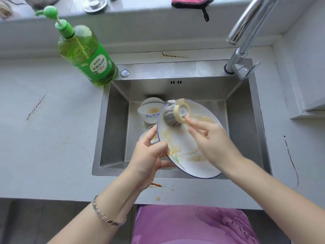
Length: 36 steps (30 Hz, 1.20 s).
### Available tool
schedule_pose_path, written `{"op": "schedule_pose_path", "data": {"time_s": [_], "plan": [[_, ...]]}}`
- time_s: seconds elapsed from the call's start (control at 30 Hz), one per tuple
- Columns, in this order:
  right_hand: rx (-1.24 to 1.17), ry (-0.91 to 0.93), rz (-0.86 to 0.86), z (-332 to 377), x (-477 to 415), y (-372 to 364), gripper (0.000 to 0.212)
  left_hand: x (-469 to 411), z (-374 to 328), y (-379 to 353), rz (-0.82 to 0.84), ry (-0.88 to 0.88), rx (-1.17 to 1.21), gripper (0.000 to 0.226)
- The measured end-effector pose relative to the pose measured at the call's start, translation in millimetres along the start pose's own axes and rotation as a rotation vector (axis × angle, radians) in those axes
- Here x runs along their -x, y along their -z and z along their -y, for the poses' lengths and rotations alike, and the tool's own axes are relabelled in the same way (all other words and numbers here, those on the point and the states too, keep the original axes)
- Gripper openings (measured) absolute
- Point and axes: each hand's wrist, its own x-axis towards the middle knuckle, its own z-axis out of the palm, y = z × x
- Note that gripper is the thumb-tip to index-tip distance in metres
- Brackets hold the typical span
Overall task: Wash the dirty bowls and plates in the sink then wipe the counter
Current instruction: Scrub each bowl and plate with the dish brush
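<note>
Steel walls of the sink (116,120) frame the job. You hold the plate (190,152) tilted over its middle, probably so suds and yellow grease run down into the sink and not onto the counter (52,138). Your left hand (149,155) grips the plate's near-left rim, thumb on the face and fingers behind, which steadies it against scrubbing. Your right hand (211,138) pinches the ring handle of the scrubber (173,115), whose grey head presses on the plate's upper part. A stained bowl (149,111) sits at the back of the sink. Orange stains (155,185) mark the counter just in front of the sink, so wiping looks not yet done. The plate hides much of the sink floor. A pale rim beneath it may be another dish; that cannot be told. The tap (244,37), at the sink's back right, has its arch cut off by the frame.
</note>
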Motion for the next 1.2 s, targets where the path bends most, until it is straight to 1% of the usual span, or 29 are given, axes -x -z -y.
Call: {"op": "schedule_pose_path", "data": {"time_s": [0.1, 0.2, 0.27, 0.4, 0.43, 0.5, 0.57, 0.63, 0.7, 0.77, 0.9, 1.0, 1.07, 1.13, 1.2], "plan": [[-0.094, 0.083, 0.112, 12, 20, -10, 0.032, -1, -5, 1, 0.007, -0.024, 0.051, 0.055], [-0.136, 0.107, 0.211, 11, 33, -4, 0.031, -1, -8, 5, 0.018, -0.046, 0.040, 0.056], [-0.102, 0.100, 0.188, 9, 26, 1, 0.030, 1, -7, 5, 0.022, -0.036, 0.015, 0.054], [-0.012, 0.025, -0.004, 4, -4, 17, 0.033, 5, -5, 4, 0.021, 0.011, 0.024, 0.049], [0.024, 0.023, -0.015, 4, -4, 17, 0.034, 6, -5, 4, 0.019, 0.010, 0.024, 0.049], [0.069, 0.070, 0.044, 4, 8, 8, 0.034, 5, -5, 5, 0.016, -0.002, 0.009, 0.053], [0.062, 0.121, 0.121, 4, 21, -3, 0.033, 4, -5, 7, 0.019, -0.011, -0.003, 0.058], [0.071, 0.128, 0.119, 1, 22, -2, 0.033, 4, -5, 9, 0.020, -0.010, -0.020, 0.059], [0.097, 0.087, 0.073, -4, 14, 6, 0.033, 4, -4, 8, 0.020, 0.002, -0.040, 0.059], [0.179, 0.078, 0.057, -8, 12, 7, 0.034, 5, 0, 6, 0.014, 0.026, -0.050, 0.057], [0.338, 0.139, 0.076, -9, 16, 5, 0.036, 8, 8, 7, -0.006, 0.079, -0.040, 0.057], [0.555, 0.064, 0.048, -22, 2, 24, 0.037, 10, 10, 10, -0.037, 0.084, -0.043, 0.061], [0.723, 0.005, 0.086, -33, 1, 35, 0.039, 8, 11, 15, -0.094, 0.058, -0.045, 0.070], [0.845, -0.008, 0.158, -42, 8, 41, 0.040, 5, 11, 21, -0.160, 0.022, -0.051, 0.075], [0.814, -0.003, 0.226, -44, 20, 43, 0.038, 2, 9, 26, -0.209, -0.003, -0.050, 0.078]]}}
